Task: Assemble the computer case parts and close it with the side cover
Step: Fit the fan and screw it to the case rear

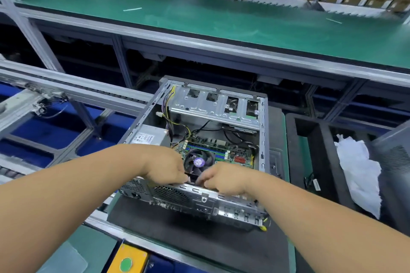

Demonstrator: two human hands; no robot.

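- Left hand [166,167] over the near rear edge of the computer case [199,150], fingers curled down onto a small black part at the rear panel [199,199]; pinch likely, exact hold hidden by the fingers.
- Right hand [224,179] just beside the left, fingers curled at the same spot on the top rim of the rear panel; whether gripping the part or only pressing cannot be told.
- Computer case lying on its side, open face up, side cover off, resting on a dark mat [177,228] on the counter [290,139].
- Inside: CPU fan [199,162] with purple centre label just beyond the fingertips; green motherboard [221,148] around it; silver power supply [148,137] at left; metal drive cage [213,104] at the far end; yellow and black cables [175,122] between cage and board.
- Black foam tray [310,150] to the right of the case, holding crumpled white wrapping [359,170].
- Yellow box with green button [126,264] at the near edge.
- Green conveyor surface [199,13] beyond, well apart from the case.
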